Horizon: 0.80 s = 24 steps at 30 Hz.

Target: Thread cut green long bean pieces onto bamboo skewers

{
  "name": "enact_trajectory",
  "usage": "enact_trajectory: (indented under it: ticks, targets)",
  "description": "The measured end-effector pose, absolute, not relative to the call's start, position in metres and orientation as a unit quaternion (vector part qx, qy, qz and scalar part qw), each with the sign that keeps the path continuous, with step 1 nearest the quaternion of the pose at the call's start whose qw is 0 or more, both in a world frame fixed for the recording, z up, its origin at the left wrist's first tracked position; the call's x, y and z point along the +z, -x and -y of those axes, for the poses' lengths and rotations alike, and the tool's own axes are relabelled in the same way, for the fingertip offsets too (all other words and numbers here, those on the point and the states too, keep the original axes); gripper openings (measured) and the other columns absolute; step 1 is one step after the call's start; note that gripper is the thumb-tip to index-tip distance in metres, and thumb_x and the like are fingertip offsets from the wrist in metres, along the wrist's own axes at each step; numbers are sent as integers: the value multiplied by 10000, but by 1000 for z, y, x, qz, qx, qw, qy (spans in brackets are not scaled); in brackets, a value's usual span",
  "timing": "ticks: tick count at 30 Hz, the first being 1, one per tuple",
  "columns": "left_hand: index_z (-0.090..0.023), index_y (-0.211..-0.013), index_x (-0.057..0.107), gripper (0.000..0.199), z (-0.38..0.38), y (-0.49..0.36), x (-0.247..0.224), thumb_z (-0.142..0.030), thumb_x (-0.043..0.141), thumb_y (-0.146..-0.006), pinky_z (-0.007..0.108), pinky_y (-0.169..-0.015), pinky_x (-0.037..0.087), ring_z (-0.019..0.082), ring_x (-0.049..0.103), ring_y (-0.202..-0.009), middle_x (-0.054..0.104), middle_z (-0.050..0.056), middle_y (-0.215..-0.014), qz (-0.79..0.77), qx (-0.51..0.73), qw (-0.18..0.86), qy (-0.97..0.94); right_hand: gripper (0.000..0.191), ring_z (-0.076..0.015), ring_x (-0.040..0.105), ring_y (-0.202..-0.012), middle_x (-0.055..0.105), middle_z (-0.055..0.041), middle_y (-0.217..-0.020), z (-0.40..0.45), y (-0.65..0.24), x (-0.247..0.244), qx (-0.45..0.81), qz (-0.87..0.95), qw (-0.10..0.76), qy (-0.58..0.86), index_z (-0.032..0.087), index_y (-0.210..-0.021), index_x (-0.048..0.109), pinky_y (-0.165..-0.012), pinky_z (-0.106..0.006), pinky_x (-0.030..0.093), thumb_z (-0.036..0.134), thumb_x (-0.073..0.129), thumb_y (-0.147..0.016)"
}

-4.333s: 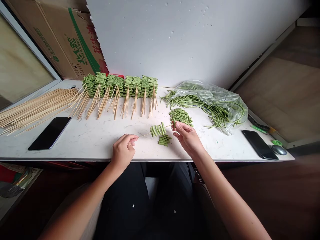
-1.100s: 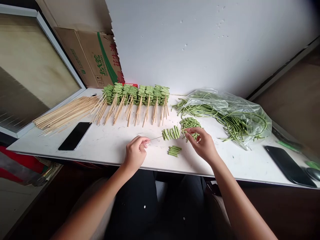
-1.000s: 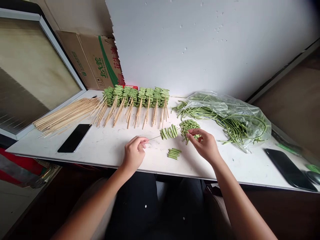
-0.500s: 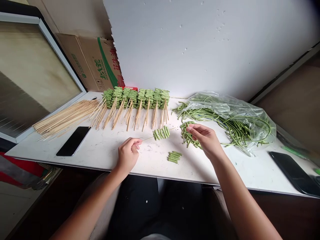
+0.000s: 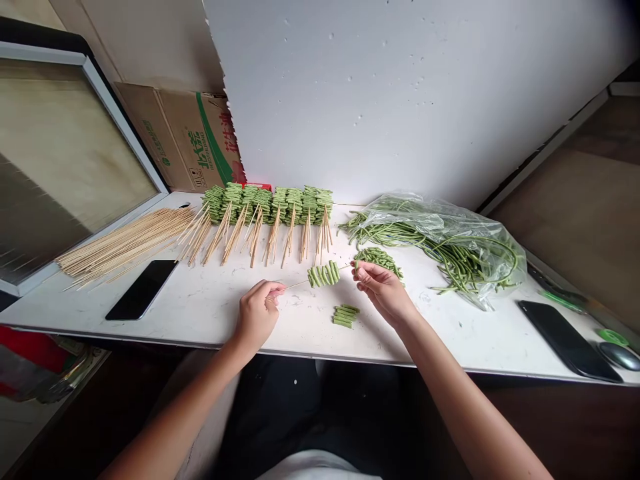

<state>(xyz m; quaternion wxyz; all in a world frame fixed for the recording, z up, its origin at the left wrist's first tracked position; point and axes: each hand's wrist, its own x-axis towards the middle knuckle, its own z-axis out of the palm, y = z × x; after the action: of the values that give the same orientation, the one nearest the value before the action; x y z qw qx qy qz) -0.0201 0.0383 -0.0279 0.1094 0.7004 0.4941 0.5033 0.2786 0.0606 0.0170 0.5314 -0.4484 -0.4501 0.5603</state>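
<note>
My left hand (image 5: 259, 313) pinches the left end of a thin bamboo skewer (image 5: 299, 283), held above the white table. Several short green bean pieces (image 5: 323, 274) are threaded crosswise along the skewer's right part. At the skewer's right tip, my right hand (image 5: 379, 288) is closed on a cut piece of green bean (image 5: 356, 265); whether the tip has entered it I cannot tell. Behind my right hand lies a pile of cut bean pieces (image 5: 381, 257). A small row of cut pieces (image 5: 345, 315) rests on the table below the skewer.
Finished bean skewers (image 5: 270, 203) stand stacked along the wall, sticks toward me. Bare skewers (image 5: 130, 240) lie at left beside a black phone (image 5: 141, 290). Long beans (image 5: 457, 260) spill from a clear plastic bag (image 5: 450, 220). Another dark device (image 5: 565, 340) lies at right.
My right hand has moved left from the pile of cut beans to the skewer's tip, bringing a bean piece. My left hand keeps its grip on the skewer. The view has shifted slightly.
</note>
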Motion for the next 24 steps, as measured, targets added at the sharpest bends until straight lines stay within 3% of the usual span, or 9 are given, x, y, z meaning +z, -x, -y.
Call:
enact_trajectory:
  ticks: [9, 24]
  targets:
    - [-204, -919, 709, 390, -33, 20, -30, 57, 456, -778, 249, -719, 597, 170, 754, -788, 768, 19, -878, -493, 501, 123, -701, 389, -217, 714, -998, 771, -62, -1038, -55, -277, 17, 607, 405, 535, 427, 257, -999, 794, -720, -274, 528, 502, 932, -731]
    - [-180, -873, 694, 352, -36, 21, -34, 50, 452, -762, 267, -721, 590, 196, 779, -828, 774, 47, -866, -493, 495, 152, -699, 414, -210, 698, -981, 765, -60, -1018, -33, -275, 5, 570, 464, 543, 407, 232, -922, 774, -833, -305, 563, 591, 889, -751]
